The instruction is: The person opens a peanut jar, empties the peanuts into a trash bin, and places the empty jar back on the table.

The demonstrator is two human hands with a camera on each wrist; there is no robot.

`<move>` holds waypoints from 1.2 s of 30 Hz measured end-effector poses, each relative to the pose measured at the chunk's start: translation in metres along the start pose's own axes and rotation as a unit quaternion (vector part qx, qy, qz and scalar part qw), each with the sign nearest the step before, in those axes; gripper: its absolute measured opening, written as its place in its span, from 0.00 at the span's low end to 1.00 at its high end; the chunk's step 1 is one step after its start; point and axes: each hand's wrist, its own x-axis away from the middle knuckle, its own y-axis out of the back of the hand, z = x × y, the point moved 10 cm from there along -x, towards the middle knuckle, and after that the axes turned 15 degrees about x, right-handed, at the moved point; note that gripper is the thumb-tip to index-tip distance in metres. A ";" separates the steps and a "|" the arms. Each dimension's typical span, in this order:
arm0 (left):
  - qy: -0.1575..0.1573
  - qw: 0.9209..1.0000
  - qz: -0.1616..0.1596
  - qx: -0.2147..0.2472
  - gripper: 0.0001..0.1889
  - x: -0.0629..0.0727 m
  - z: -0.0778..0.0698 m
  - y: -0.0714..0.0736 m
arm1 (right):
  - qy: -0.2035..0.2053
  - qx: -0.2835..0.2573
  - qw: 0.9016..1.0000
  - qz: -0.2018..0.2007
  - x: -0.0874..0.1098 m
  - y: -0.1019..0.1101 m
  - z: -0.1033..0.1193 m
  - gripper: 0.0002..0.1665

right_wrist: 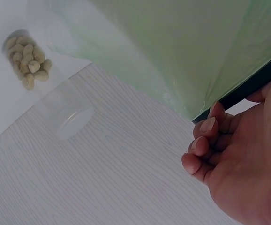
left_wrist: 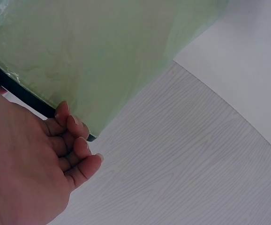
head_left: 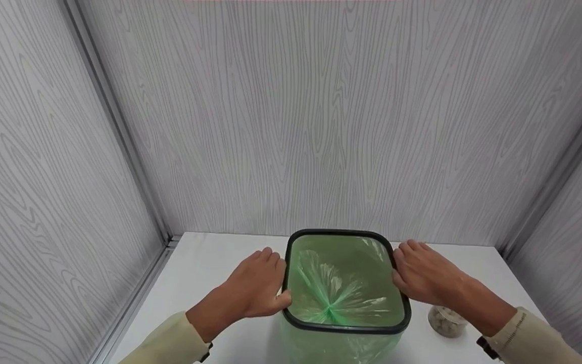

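A trash can with a rounded square dark rim [head_left: 344,329] stands at the front of the table in the head view. A thin green plastic bag [head_left: 329,306] lines it, gathered to a creased knot-like point inside, and hangs down over the outside. My left hand [head_left: 258,283] grips the rim's left side, thumb toward the near corner. On the opposite side, my right hand [head_left: 425,273] holds the rim. Both wrist views show curled fingertips under the rim's edge, with the bag [left_wrist: 98,61] draped beside them.
A clear plastic jar [head_left: 446,322] of peanuts [right_wrist: 30,58] stands on the white table [head_left: 210,263], right of the trash can and close under my right forearm. Wood-grain panels [head_left: 321,126] enclose the table at the back and both sides.
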 end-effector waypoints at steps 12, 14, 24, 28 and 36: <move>-0.005 1.000 0.000 0.002 0.23 0.007 -0.007 0.003 | 0.004 0.007 1.000 0.016 0.009 0.006 0.005 0.11; -0.006 1.000 -0.001 0.001 0.22 0.008 -0.008 0.003 | 0.003 0.010 1.000 0.017 0.010 0.007 0.006 0.11; -0.012 1.000 0.010 -0.015 0.23 0.012 -0.013 0.001 | -0.001 0.005 1.000 0.020 0.016 0.009 0.010 0.11; -0.015 1.000 0.004 -0.018 0.22 0.016 -0.016 0.001 | 0.000 0.004 1.000 0.014 0.019 0.010 0.013 0.12; -0.015 1.000 0.010 -0.024 0.23 0.018 -0.019 0.002 | -0.007 0.000 1.000 0.024 0.022 0.010 0.014 0.11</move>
